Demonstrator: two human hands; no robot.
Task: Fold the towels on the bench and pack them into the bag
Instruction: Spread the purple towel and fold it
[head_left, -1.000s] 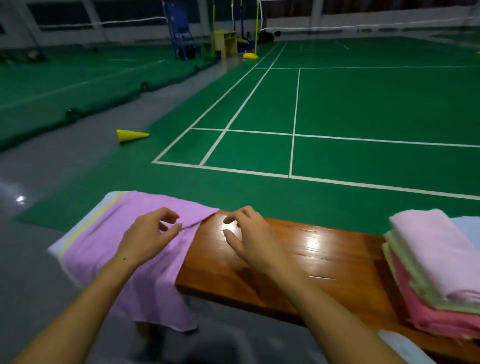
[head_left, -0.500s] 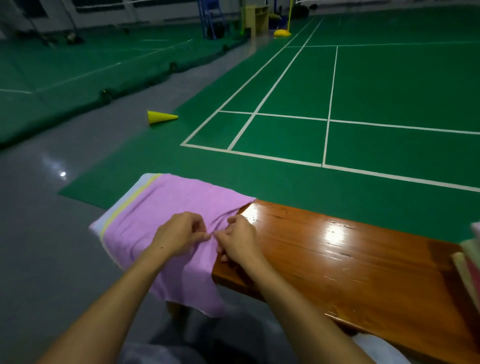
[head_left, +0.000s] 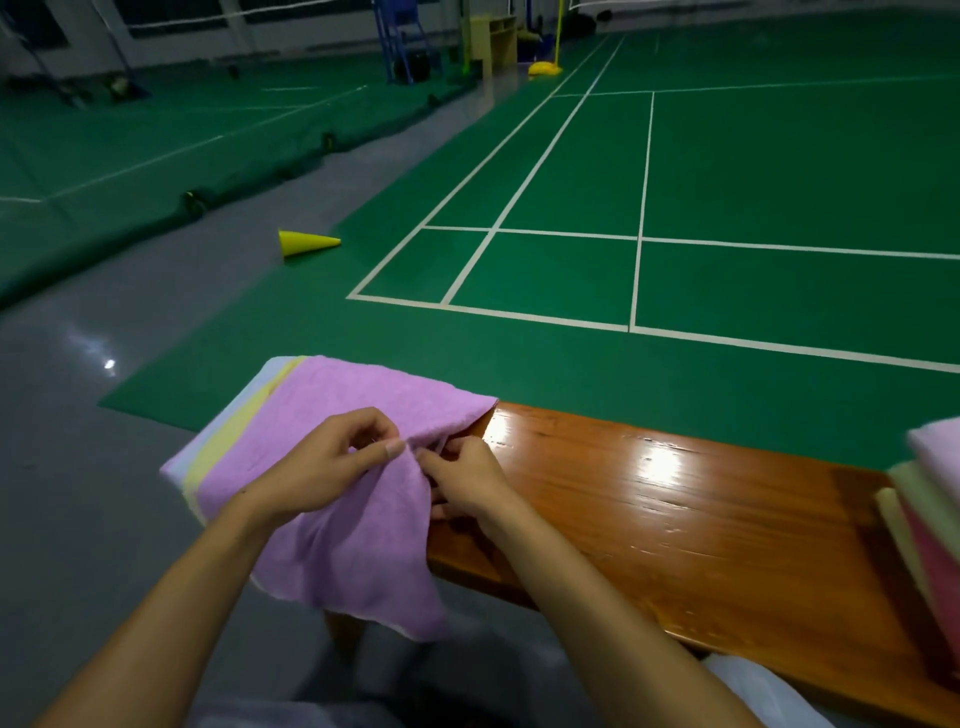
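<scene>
A purple towel (head_left: 358, 551) with a yellow and white stripe lies over the left end of the glossy wooden bench (head_left: 675, 519), its near part hanging off the front. My left hand (head_left: 322, 467) pinches a raised fold of the towel near its right edge. My right hand (head_left: 462, 480) pinches the same fold right beside it, fingers curled into the cloth. A stack of folded towels (head_left: 930, 499), pink, pale yellow and red-pink, sits at the bench's right end, cut off by the frame. No bag is in view.
Beyond the bench lies a green badminton court (head_left: 727, 171) with white lines. A yellow cone (head_left: 304, 243) lies on its side on the grey floor (head_left: 78, 467) to the left. A blue umpire chair (head_left: 400, 39) and a net post stand far back.
Both hands came together and took hold of the purple towel's right edge, lifting a fold. The view swung left, so the folded stack slid to the right edge.
</scene>
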